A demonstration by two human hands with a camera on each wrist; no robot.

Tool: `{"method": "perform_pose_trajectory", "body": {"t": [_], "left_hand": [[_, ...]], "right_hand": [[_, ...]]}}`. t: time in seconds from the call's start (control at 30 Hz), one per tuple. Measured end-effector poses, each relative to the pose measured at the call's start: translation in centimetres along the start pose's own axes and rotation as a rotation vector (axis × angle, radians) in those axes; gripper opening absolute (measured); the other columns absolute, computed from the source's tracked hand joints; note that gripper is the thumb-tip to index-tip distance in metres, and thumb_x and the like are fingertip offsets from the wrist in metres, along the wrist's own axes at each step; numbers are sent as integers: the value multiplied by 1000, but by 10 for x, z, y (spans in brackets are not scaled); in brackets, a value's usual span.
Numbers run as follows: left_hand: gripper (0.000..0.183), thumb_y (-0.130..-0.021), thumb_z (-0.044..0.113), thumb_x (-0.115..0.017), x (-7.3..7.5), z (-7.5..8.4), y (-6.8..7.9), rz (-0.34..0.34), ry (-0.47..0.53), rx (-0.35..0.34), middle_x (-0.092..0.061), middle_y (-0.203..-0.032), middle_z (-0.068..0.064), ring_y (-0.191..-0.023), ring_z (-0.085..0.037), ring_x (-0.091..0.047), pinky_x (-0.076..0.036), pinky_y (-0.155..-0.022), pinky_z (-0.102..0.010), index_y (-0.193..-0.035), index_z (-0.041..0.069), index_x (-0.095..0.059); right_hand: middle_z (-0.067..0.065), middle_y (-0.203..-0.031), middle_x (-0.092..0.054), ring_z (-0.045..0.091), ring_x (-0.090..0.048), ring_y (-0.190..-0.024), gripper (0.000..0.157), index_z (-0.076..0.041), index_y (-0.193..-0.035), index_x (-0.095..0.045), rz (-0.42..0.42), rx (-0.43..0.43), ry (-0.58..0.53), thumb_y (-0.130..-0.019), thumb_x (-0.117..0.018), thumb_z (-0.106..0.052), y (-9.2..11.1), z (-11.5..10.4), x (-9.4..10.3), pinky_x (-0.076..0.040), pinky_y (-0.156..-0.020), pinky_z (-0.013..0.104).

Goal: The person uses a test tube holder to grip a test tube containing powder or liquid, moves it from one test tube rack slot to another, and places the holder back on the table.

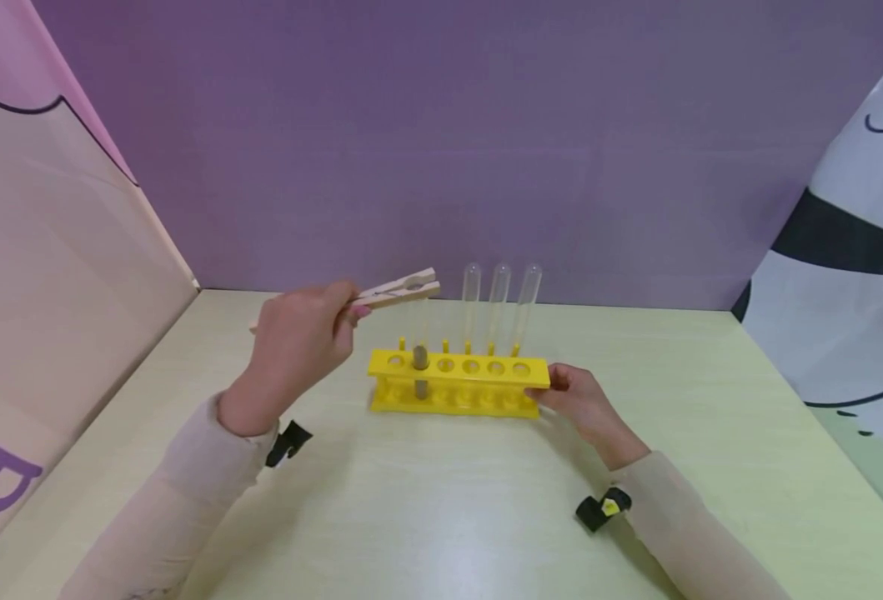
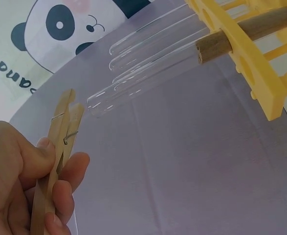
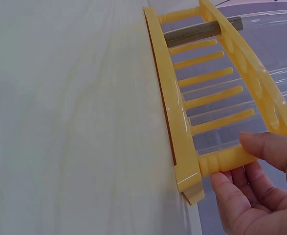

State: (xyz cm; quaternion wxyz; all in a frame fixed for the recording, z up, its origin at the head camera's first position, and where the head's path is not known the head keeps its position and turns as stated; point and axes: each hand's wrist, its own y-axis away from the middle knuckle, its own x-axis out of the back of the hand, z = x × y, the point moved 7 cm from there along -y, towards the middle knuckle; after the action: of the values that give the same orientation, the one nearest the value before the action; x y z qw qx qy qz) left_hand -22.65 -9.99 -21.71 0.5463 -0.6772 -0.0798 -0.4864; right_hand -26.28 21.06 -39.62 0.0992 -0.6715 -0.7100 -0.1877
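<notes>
My left hand (image 1: 298,342) grips a wooden test tube holder (image 1: 398,293) by its handles, seen close up in the left wrist view. The holder's tips are near the top end of a clear test tube (image 2: 148,83), apart from it in that view. This tube stands in a hole of the yellow test tube rack (image 1: 456,409), and brown material (image 2: 216,46) fills its lower part. At the rack's right end, my right hand (image 1: 579,404) pinches the end post (image 3: 231,159) between thumb and fingers. Palms are partly hidden.
Along the rack's back, three clear tubes (image 1: 499,292) stand upside down over yellow pegs. The pale table (image 1: 441,500) meets a purple panel (image 1: 441,167) behind. Printed panels flank both sides, one with a panda (image 1: 854,225).
</notes>
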Motion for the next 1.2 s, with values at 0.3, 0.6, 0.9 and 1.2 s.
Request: {"method": "perform_pose_trajectory", "body": {"t": [0.3,0.6,0.9,1.2], "left_hand": [[13,-87,14,-65,0,-2,2,24,0,-1,-49,-54,-4,-41,-15,-32,-27,-37,-28,-82,3,-63],[12,-88,14,-64,-1,-4,3,7,0,21,-50,-55,-4,-42,-16,-35,-29,-37,-29,-83,3,-62],[13,-89,16,-64,-5,-10,5,-26,5,57,-50,-58,-4,-44,-17,-36,-31,-39,-29,-86,3,-62],[15,-89,16,-63,-6,-14,8,1,32,78,-50,-59,-5,-46,-19,-38,-32,-40,-31,-85,2,-62]], "right_hand": [[13,-107,-62,19,-51,-84,30,6,-111,-57,4,-12,6,-86,-67,-7,0,0,1,-48,-72,27],[13,-106,-63,18,-51,-82,30,7,-111,-58,-5,3,-1,-86,-67,-7,-1,1,0,-48,-71,26],[13,-104,-63,17,-52,-82,29,8,-109,-57,-13,19,-19,-86,-66,-5,-1,2,0,-49,-72,26],[11,-101,-64,16,-52,-81,28,8,-109,-57,-13,27,-25,-85,-66,-4,-1,2,1,-49,-72,26]]}}
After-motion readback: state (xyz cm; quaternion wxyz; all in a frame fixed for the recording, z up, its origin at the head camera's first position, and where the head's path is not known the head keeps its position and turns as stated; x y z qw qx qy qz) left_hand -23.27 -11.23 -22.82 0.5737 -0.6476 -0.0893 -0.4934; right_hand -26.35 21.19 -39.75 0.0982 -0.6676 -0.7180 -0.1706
